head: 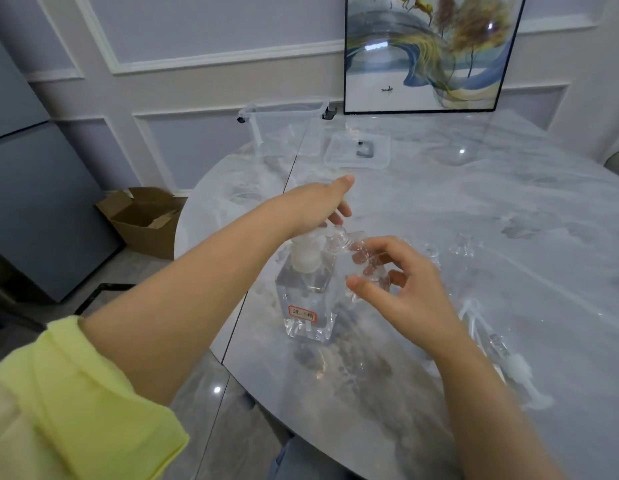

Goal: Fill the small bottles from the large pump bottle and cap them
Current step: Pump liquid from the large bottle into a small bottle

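Observation:
The large clear square pump bottle (306, 303) with a white pump and a red-framed label stands near the table's left edge. My left hand (321, 202) rests on top of its pump head, fingers fairly straight. My right hand (401, 285) holds a small clear bottle (361, 261) tilted, with its open threaded neck right at the pump's spout. Two small clear pieces (462, 247), bottles or caps, stand further right on the table. A clear tube with a white pump part (502, 355) lies on the table, partly hidden behind my right forearm.
The marble table (474, 202) is round, its edge close on the left. A clear plastic box (287, 129) and a clear lid (358, 152) sit at the back, and a framed picture (429, 53) leans on the wall. A cardboard box (145, 220) is on the floor.

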The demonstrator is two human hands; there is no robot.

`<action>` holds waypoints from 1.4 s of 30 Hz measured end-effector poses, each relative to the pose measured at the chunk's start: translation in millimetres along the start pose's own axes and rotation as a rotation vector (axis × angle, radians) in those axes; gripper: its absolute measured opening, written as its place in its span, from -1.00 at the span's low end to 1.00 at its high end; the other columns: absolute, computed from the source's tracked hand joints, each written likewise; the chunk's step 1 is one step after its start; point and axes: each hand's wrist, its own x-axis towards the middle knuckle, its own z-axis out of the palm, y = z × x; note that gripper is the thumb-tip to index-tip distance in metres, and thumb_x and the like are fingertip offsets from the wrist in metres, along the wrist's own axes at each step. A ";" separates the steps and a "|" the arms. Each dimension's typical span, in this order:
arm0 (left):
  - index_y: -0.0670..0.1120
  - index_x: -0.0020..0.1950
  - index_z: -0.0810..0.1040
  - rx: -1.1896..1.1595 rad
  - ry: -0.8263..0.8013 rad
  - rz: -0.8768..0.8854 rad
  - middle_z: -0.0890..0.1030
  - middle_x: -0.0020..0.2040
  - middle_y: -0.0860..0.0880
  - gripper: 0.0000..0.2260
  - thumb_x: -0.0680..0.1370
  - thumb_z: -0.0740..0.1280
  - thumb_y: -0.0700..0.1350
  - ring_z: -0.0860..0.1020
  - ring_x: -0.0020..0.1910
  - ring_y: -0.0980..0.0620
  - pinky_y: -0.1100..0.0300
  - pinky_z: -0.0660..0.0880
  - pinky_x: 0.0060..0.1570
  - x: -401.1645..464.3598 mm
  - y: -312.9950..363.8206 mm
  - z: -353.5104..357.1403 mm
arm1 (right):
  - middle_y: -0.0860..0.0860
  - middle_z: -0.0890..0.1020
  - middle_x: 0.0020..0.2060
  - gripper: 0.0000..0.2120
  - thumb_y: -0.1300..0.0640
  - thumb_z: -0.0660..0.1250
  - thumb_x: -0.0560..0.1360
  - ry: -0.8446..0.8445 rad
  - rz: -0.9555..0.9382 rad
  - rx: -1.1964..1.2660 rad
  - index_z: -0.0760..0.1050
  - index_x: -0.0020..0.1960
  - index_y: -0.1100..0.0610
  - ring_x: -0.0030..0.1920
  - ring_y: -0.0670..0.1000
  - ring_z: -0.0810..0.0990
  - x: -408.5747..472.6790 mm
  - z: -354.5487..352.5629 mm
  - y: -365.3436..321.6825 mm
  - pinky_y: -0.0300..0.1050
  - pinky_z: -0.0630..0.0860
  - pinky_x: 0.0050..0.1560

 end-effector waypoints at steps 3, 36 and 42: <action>-0.03 0.18 0.64 0.042 0.000 -0.002 0.67 0.14 0.01 -0.42 0.70 -0.08 0.26 0.59 0.14 -0.01 0.04 0.37 0.20 -1.4 0.5 0.9 | -0.18 0.66 0.02 -0.69 0.10 0.56 0.45 -0.001 -0.003 -0.004 0.57 0.10 -0.15 0.05 -0.12 0.62 0.0 0.0 0.3 -0.11 0.56 -0.02; 0.00 0.22 0.63 0.131 -0.005 -0.004 0.65 0.17 0.01 -0.42 0.69 -0.09 0.28 0.55 0.20 -0.03 0.06 0.33 0.20 0.3 4.7 2.8 | -0.18 0.65 0.02 -0.68 0.15 0.58 0.45 -0.004 -0.002 0.028 0.58 0.08 -0.15 0.05 -0.08 0.63 1.8 -1.6 3.4 0.09 0.62 0.08; 0.00 0.23 0.62 0.105 0.005 -0.008 0.64 0.18 0.02 -0.42 0.69 -0.09 0.29 0.55 0.22 -0.05 0.06 0.31 0.16 0.8 3.3 0.7 | -0.14 0.66 0.03 -0.69 0.16 0.57 0.46 -0.012 0.015 0.057 0.60 0.13 -0.07 0.05 -0.06 0.63 0.9 -1.0 2.9 0.12 0.63 0.08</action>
